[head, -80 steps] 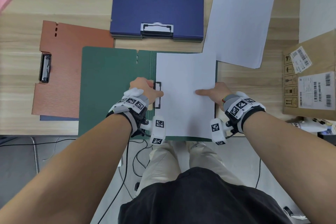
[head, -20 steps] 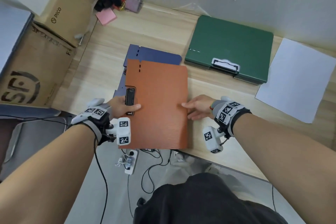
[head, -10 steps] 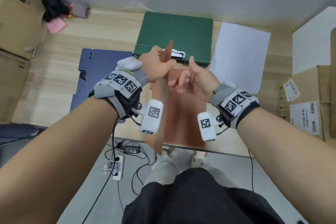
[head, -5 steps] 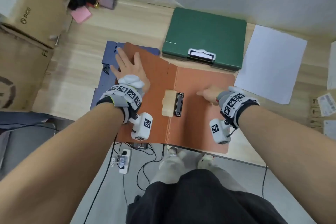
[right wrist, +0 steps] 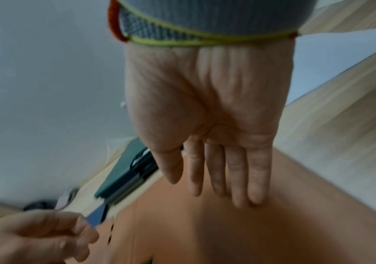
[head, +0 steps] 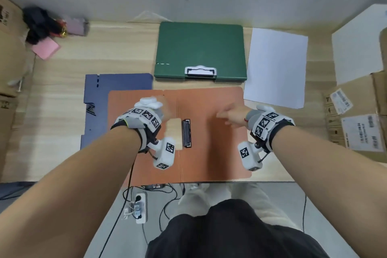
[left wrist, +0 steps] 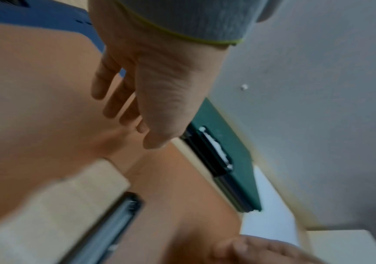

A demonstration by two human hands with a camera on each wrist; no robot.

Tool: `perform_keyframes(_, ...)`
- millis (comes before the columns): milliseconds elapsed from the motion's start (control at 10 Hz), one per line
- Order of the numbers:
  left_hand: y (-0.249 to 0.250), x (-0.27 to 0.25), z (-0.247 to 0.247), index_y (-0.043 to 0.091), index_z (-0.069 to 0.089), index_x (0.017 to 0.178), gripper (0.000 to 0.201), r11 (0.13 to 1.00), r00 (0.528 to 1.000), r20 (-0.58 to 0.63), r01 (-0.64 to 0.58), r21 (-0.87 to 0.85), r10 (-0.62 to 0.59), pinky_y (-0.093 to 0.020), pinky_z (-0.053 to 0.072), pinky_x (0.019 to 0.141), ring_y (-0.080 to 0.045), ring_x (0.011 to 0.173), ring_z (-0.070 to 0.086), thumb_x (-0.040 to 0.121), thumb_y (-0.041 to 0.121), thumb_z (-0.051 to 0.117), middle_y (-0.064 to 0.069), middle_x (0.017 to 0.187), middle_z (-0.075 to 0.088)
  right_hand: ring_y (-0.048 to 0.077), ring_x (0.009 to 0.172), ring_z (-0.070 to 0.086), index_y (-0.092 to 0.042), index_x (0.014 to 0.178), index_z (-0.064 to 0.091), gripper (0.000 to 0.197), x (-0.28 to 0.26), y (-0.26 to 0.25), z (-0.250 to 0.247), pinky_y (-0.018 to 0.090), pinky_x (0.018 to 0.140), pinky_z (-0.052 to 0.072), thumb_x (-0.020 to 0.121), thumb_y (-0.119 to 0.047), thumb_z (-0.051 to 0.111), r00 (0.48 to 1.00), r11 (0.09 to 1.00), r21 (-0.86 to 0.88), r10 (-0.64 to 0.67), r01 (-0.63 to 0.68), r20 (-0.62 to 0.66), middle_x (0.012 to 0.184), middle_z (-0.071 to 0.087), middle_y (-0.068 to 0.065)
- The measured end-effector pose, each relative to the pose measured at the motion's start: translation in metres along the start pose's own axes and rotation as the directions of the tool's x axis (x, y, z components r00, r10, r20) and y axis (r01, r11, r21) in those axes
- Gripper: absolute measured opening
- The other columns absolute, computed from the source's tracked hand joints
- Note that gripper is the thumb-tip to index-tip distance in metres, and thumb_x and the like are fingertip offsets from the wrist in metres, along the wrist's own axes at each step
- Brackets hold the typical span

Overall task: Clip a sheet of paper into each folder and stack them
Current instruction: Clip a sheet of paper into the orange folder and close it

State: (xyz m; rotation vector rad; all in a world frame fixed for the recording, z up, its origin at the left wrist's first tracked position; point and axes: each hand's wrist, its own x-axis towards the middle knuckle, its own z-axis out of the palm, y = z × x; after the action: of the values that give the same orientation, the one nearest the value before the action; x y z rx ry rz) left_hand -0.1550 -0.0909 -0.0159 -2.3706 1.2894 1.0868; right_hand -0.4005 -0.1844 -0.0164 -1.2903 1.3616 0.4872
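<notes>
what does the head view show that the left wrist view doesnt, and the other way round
Only the head view shows the whole desk: the blue folder lying under the open orange folder, the pink notepad, the cardboard boxes and both forearms.

Only the left wrist view shows the left hand from the palm side, fingers straight and holding nothing, hanging over the orange folder's left half.

Both show the orange folder's black clip, the closed green folder behind it, the loose white sheet and part of the right hand.
</notes>
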Motion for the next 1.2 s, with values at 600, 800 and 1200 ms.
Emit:
perform_keyframes(600,0.257,0.027,0.032,0.016,0.049,0.088,0.026,0.972,0.995,0.085,-0.027,-0.233,0.049,-0.029,0.048,0.068,-0.019,0.072,0.058,0.087,0.036,0.065,0.001,0.079,0.057,0.021,0.086,0.046,0.003,0.131,0.053,0.045,0.019,0.118,-0.197,0.023,0.052,0.033,0.093,-0.02,0.056,0.908,0.981,0.103,0.189,-0.162,-0.373,0.111,0.058,0.02)
perform_keyframes(800,0.277,0.046,0.048,0.014,0.055,0.096,0.058,0.962,0.986,0.15,0.105,-0.252,-0.069,-0.039,0.057,0.082,-0.026,0.082,0.067,0.058,0.056,0.068,-0.002,0.093,0.068,0.027,0.077,0.055,0.0,0.126,0.054,0.04,0.022,0.119,-0.2,0.028,0.06,0.038,0.093,-0.024,0.052,0.911,0.988,0.013,0.145,-0.152,-0.387,0.103,0.059,0.013)
perform_keyframes(1200,0.297,0.036,0.042,0.014,0.045,0.144,0.072,0.79,0.972,0.22,0.194,-0.582,-0.077,-0.038,0.044,0.104,-0.028,0.124,0.055,0.086,0.045,0.074,-0.005,0.139,0.054,0.027,0.084,0.058,0.002,0.133,0.048,0.051,0.02,0.121,-0.201,0.029,0.064,0.042,0.09,-0.023,0.057,0.889,0.987,0.073,0.162,-0.145,-0.428,0.123,0.062,0.018)
